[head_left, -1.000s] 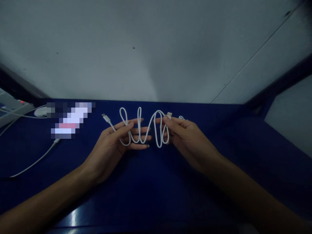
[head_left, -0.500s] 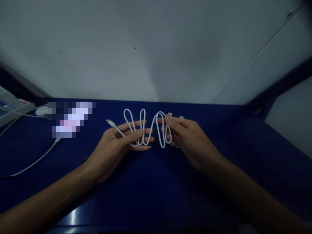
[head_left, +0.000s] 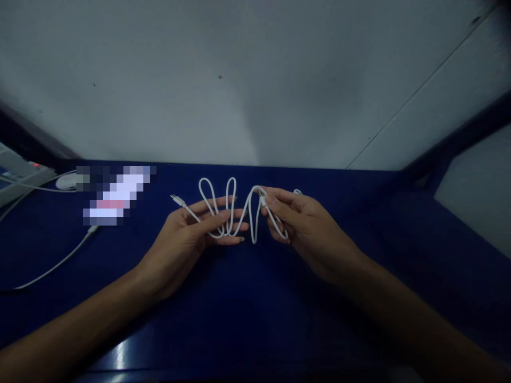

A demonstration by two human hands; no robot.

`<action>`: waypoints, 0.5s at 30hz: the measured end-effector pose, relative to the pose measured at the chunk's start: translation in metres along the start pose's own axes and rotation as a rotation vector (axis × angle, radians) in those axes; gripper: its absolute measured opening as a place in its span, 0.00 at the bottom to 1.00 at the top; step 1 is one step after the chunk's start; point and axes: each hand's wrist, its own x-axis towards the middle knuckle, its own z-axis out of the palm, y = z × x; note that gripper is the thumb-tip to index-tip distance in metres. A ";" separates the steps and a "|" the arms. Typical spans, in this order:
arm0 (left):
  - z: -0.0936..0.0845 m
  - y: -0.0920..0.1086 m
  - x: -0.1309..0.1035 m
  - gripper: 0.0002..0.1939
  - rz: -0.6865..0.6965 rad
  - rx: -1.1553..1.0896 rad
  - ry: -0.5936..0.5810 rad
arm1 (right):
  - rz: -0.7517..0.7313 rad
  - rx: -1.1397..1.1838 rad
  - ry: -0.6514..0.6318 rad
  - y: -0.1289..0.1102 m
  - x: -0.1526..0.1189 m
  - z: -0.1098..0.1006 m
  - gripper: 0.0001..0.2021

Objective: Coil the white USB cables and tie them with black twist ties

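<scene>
L hand (head_left: 179,234) is half-closed, thumb pinning the white cable's (head_left: 227,205) loops on spread fingers, while R hand (head_left: 315,223) is pinching its other end over the blue tabletop (head_left: 247,319), prob. gathering loops, next fold needing steady L grip.

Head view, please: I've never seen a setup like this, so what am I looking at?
There is no machine here. These are a person's two bare hands, seen by one camera worn on the head, looking forward and down.

The left hand and right hand hold a looped white cable between them, above a blue table. One plug sticks out past the left hand.

On the table, at the left, lies something bright, pixelated, so I can't say what. A second cable runs to it. Behind is a pale wall.
</scene>
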 end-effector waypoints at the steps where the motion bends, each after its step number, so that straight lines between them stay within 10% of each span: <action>1: 0.000 0.000 0.000 0.15 0.000 -0.005 0.005 | 0.004 0.029 0.008 0.000 0.000 0.000 0.17; 15: 0.000 0.000 0.001 0.17 0.013 -0.024 0.034 | -0.077 -0.046 -0.032 -0.005 -0.003 -0.001 0.21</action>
